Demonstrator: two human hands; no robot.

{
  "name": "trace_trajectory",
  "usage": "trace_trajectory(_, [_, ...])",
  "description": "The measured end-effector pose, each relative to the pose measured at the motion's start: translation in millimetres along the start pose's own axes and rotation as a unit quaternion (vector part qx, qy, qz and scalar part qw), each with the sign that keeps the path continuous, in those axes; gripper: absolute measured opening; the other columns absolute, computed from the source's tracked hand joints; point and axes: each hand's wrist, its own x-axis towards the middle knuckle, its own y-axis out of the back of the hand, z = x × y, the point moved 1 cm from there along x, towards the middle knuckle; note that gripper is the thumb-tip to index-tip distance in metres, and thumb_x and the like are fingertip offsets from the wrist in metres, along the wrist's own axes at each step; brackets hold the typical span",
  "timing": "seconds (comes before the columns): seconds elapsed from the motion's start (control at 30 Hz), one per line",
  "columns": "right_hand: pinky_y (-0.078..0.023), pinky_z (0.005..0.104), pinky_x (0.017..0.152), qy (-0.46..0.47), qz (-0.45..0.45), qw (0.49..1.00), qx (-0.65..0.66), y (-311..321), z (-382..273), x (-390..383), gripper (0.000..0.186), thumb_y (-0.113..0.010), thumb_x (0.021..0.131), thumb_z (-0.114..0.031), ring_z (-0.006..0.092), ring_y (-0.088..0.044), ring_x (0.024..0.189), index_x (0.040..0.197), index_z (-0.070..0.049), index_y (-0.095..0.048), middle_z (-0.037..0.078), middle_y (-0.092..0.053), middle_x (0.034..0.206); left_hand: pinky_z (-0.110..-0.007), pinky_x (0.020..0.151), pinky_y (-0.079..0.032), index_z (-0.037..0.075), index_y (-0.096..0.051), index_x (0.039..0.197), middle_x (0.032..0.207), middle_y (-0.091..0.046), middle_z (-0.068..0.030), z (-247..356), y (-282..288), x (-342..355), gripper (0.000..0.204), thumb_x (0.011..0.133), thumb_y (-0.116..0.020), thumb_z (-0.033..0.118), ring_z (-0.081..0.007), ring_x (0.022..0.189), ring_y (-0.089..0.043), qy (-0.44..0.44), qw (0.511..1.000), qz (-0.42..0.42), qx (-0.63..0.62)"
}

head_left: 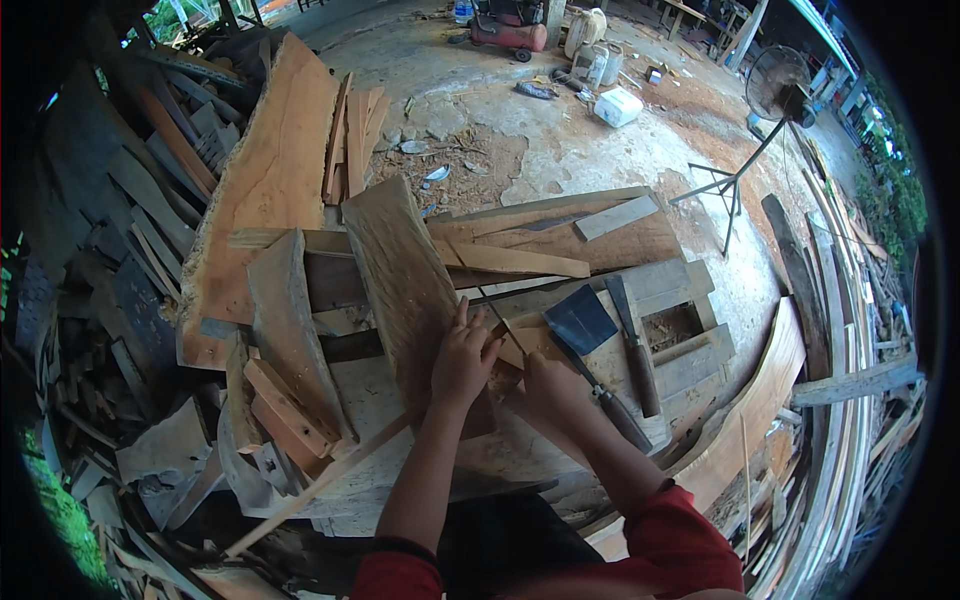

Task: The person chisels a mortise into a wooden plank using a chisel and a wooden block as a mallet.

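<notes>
My right hand (555, 388) is closed round the near end of a long, thin, dark rod-like tool (489, 297), which slants away to the upper left. Beside it, my left hand (465, 355) lies on the right edge of a long brown wooden board (400, 265), fingers stretched and slightly apart. A small reddish-brown piece of wood (508, 352) shows between the hands, partly hidden. Just right of my right hand lie a wide, dark-bladed tool (581, 320) with a wooden handle and a chisel (632, 345) with a dark wooden handle.
Planks and offcuts cover the wooden bench (690, 372). A large slab (270, 190) leans at the left beside piled scrap wood. Beyond are a standing fan (780, 85), a white container (618, 107) and a red compressor (508, 33). Long strips (850, 400) lie at the right.
</notes>
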Motion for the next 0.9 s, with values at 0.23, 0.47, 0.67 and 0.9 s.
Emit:
trace_trajectory(0.23, [-0.044, 0.0512, 0.06, -0.071, -0.058, 0.996, 0.005, 9, 29, -103, 0.019, -0.041, 0.087, -0.019, 0.0419, -0.057, 0.065, 0.086, -0.001, -0.048, 0.024, -0.057, 0.067, -0.04, 0.091, -0.04, 0.0, -0.051, 0.073, 0.113, -0.055, -0.0213, -4, 4, -4, 0.015, 0.073, -0.064, 0.006, -0.034, 0.122, -0.037, -0.012, 1.0, -0.004, 0.004])
trace_trajectory(0.47, [-0.044, 0.051, 0.063, -0.088, -0.074, 0.993, 0.017, 5, 19, -38, 0.024, -0.039, 0.089, -0.021, 0.0428, -0.057, 0.071, 0.087, 0.001, -0.049, 0.026, -0.058, 0.072, -0.042, 0.091, -0.04, -0.003, -0.055, 0.084, 0.11, -0.055, -0.0232, -5, 0, 2, 0.016, 0.074, -0.064, 0.006, -0.0347, 0.122, -0.038, 0.012, 1.0, -0.001, -0.019])
trace_trajectory(0.67, [-0.047, 0.0483, 0.061, 0.001, -0.01, 1.0, 0.012, 6, 26, -23, 0.02, -0.042, 0.085, -0.017, 0.0391, -0.06, 0.067, 0.082, 0.001, -0.052, 0.022, -0.059, 0.068, -0.043, 0.091, -0.04, -0.004, -0.054, 0.084, 0.111, -0.054, -0.0234, -5, 5, 1, 0.018, 0.076, -0.063, 0.009, -0.0351, 0.123, -0.036, 0.045, 0.999, -0.005, -0.029])
trace_trajectory(0.9, [-0.045, 0.0441, 0.063, -0.034, -0.078, 0.988, 0.127, -1, 35, -34, 0.027, -0.039, 0.089, -0.021, 0.0354, -0.06, 0.07, 0.086, 0.002, -0.053, 0.024, -0.059, 0.075, -0.042, 0.093, -0.039, -0.003, -0.055, 0.081, 0.115, -0.054, -0.0206, -7, 4, -1, 0.019, 0.074, -0.066, 0.011, -0.0339, 0.124, -0.034, -0.019, 0.999, -0.026, -0.004])
